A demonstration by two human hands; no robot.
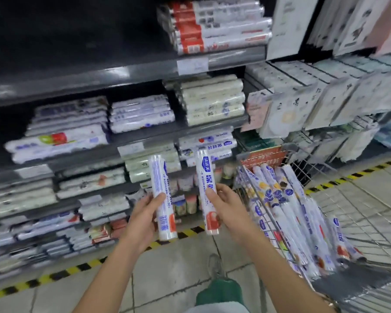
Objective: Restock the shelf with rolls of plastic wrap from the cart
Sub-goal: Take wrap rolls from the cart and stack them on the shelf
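Rolls of plastic wrap [287, 211] lay heaped lengthwise in the wire cart [359, 206], just to the right of the right hand's fingers, their ends leaning against its front wall. An orange sign [264, 157] was fixed at the cart's far end.

The left hand [142, 213] gripped a white roll [161, 199] round its lower half, fingers curled and thumb across the label. The right hand [226, 206] gripped a second roll [207, 188] the same way. Both stood nearly upright, side by side and apart.

Beyond the fingertips, the dark shelf [145, 71] carried stacked packs on several tiers, probably more wrap, though blur hid the print. Below the wrists lay a pale tiled floor [167, 279] with striped yellow-black tape [54, 274] along the shelf foot.
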